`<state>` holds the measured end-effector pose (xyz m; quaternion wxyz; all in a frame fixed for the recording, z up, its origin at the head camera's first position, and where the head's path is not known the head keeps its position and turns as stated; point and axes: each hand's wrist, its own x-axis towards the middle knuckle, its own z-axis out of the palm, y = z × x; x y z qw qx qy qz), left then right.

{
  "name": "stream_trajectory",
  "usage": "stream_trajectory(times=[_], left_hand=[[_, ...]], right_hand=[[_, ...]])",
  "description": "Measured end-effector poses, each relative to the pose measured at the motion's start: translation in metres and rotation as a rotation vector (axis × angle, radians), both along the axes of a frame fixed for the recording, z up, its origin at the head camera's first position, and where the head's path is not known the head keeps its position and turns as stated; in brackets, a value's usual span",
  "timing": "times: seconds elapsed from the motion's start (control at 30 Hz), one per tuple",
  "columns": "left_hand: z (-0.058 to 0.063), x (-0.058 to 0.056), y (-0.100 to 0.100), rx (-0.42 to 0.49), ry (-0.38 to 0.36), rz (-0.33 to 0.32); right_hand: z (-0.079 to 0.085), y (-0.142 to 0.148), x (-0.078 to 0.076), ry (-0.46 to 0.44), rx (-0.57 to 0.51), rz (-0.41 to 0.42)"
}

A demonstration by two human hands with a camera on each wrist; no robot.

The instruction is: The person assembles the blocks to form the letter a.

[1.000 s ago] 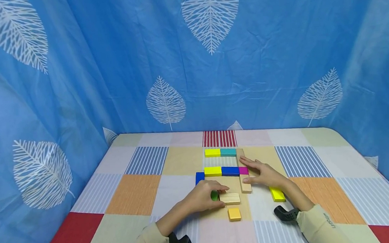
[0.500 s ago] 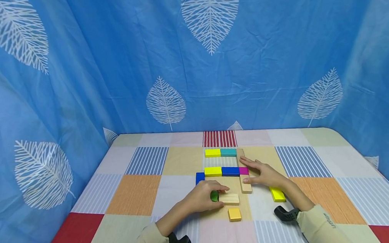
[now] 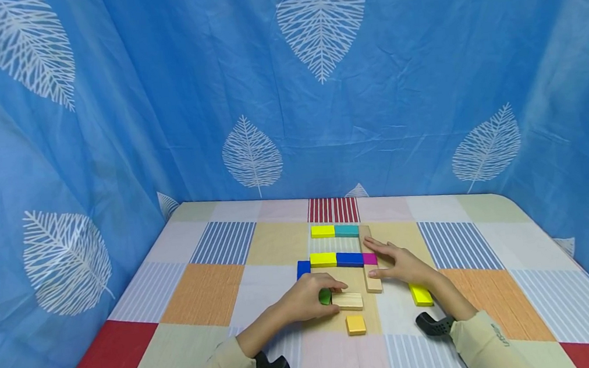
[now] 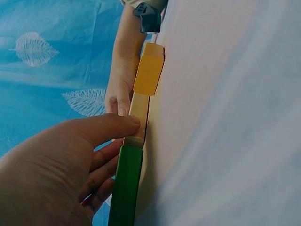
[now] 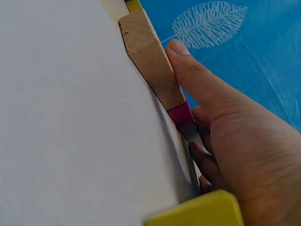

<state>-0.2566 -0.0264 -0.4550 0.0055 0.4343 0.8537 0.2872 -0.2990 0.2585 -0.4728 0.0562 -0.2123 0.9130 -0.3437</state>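
Observation:
My left hand [image 3: 307, 297] pinches a plain wooden block [image 3: 347, 302], thumb on its near side and fingers at the far side. The block's left end meets a green block [image 4: 125, 183], mostly hidden by the hand in the head view. Right of the wooden block, my right hand [image 3: 402, 265] rests its thumb on another wooden block [image 5: 153, 61] and its extended fingers on a farther wooden block [image 3: 364, 233]. Between those two lies a magenta block [image 3: 369, 258]. A row with a yellow block [image 3: 323, 259] and a blue block [image 3: 350, 259] runs left from it.
An orange-yellow block [image 3: 356, 325] lies nearest me. Another yellow block [image 3: 421, 295] sits below the right forearm. Farther back are a yellow block [image 3: 322, 232] and a teal block [image 3: 346, 231], end to end. A second blue block [image 3: 303, 268] stands at the left. Patchwork cloth [image 3: 198, 286] covers the table.
The wooden block in my left hand has shifted very slightly left, toward the green block. My right hand and the other blocks stay where they were.

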Motion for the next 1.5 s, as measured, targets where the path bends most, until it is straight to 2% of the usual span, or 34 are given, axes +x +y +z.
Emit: stream_trajectory(times=[0.23, 0.37, 0.5, 0.67, 0.77, 0.93, 1.1, 1.17, 1.23, 1.4, 1.5], left_hand=[[0.001, 0.001, 0.001, 0.0, -0.003, 0.0], [0.003, 0.002, 0.002, 0.026, 0.053, -0.005], [0.009, 0.007, 0.005, 0.081, 0.089, -0.08], [0.014, 0.012, 0.008, 0.127, 0.053, -0.217], [0.015, 0.013, 0.008, 0.154, 0.035, -0.233], [0.011, 0.006, 0.0, 0.174, 0.068, -0.168], [0.005, -0.011, -0.018, 0.199, 0.087, 0.022], [0.003, -0.017, -0.026, 0.197, 0.065, 0.093], [-0.001, -0.023, -0.033, 0.163, 0.036, 0.134], [-0.01, -0.03, -0.044, 0.003, -0.06, 0.141], [-0.013, -0.031, -0.046, -0.038, -0.087, 0.126]], right_hand=[[0.003, -0.001, 0.001, -0.01, 0.006, -0.014], [0.002, -0.001, 0.002, -0.008, 0.007, -0.01], [0.002, 0.0, 0.001, 0.0, -0.019, 0.006], [0.003, 0.001, 0.001, 0.015, -0.036, 0.025], [0.004, 0.001, 0.001, 0.015, -0.034, 0.026], [0.003, 0.001, 0.0, 0.023, -0.03, 0.042], [0.002, 0.001, 0.0, 0.014, -0.024, 0.029], [0.003, 0.0, 0.001, 0.0, -0.015, 0.012], [0.003, 0.0, 0.001, -0.012, -0.004, -0.002], [0.004, -0.001, 0.002, -0.018, 0.005, -0.007], [0.004, -0.002, 0.001, -0.008, 0.006, 0.001]])
